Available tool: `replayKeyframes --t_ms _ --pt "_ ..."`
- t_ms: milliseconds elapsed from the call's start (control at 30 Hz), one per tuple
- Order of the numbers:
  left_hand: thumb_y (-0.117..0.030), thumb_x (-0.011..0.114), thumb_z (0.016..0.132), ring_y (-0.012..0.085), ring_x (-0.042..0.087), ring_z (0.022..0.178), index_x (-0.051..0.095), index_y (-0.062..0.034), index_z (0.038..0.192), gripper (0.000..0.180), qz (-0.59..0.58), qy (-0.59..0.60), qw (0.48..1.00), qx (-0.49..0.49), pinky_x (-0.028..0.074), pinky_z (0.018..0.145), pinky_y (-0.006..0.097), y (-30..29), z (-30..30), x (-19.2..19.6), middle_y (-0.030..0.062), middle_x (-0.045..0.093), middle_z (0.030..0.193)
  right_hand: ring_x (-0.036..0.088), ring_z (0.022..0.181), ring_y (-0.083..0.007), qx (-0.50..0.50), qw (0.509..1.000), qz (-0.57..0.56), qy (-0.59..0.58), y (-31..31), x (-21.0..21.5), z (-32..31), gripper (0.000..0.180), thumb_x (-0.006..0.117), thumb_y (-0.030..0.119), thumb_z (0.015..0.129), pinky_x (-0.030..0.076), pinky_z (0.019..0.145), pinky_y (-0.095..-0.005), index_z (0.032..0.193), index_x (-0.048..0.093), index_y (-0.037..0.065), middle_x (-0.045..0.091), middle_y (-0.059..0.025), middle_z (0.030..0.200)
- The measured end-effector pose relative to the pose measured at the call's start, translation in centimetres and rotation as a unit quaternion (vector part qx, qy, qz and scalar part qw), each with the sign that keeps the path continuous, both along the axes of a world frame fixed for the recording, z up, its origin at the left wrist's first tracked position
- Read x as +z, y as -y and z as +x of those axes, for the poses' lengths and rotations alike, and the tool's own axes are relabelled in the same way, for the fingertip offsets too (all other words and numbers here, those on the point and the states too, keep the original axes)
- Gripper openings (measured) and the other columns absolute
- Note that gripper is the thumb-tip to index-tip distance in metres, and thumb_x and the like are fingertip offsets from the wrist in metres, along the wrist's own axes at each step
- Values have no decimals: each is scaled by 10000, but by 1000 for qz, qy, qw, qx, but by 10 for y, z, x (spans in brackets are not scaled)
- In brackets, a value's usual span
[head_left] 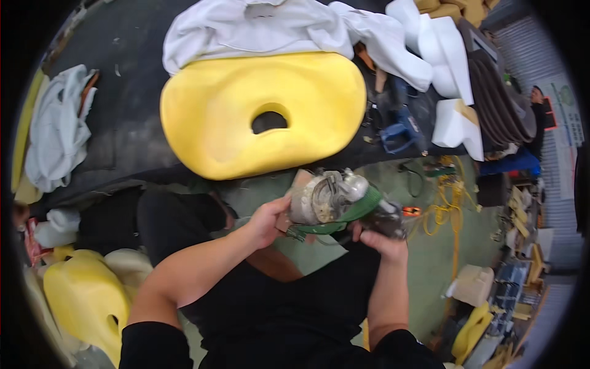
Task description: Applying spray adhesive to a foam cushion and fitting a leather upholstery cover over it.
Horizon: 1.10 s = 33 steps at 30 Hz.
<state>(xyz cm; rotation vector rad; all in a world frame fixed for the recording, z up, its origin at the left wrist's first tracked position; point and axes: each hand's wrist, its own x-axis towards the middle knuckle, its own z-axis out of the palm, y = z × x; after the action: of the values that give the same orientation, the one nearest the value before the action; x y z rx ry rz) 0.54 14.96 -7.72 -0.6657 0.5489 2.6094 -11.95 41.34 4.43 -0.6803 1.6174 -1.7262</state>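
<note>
In front of my chest I hold a worn power tool (322, 200) that looks like an angle grinder, with a rounded metal head, a green strap wrapped about it and a dark body. My left hand (270, 221) is closed on the tool's head end, at a beige, dusty part. The dark body end sits in my right hand (384, 242), whose fingers are partly hidden beneath it. Just beyond the tool, a large yellow foam cushion (209, 117) with a half-round hole lies at the near edge of the black-covered table (132, 43).
White cloth (264, 31) lies behind the cushion; grey-white cloth (58, 129) is at left. A blue-handled tool (402, 130) and white foam pieces (455, 126) are at right. More yellow foam (86, 295) stands lower left. A yellow cord (452, 200) lies coiled on the green floor.
</note>
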Motion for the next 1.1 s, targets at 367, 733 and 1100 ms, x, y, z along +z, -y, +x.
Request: replayKeyframes --t_ms 367,733,1100 --pt "-305 882 874 208 648 683 676 -1 927 372 -692 203 685 105 533 644 367 44 4 -39 96 675 748 595 762 -69 -115 990 63 49 75 -31 45 215 667 64 989 502 718 -243 1189 606 16 662 -2 1010" --pt "-177 800 853 329 364 1564 323 -10 1628 925 -919 -75 378 -82 301 1205 684 57 -37 -16 166 367 1684 516 636 -102 -33 977 136 -162 124 -9 -8 217 711 149 974 438 607 -310 1102 649 -14 569 -18 705" --pt "-202 725 751 324 639 1107 727 -74 1047 323 -948 -109 239 -179 442 1021 575 131 -9 68 127 680 1084 532 588 -160 -71 965 178 -180 132 -17 4 167 713 145 946 440 585 -355 969 626 5 567 -64 656"
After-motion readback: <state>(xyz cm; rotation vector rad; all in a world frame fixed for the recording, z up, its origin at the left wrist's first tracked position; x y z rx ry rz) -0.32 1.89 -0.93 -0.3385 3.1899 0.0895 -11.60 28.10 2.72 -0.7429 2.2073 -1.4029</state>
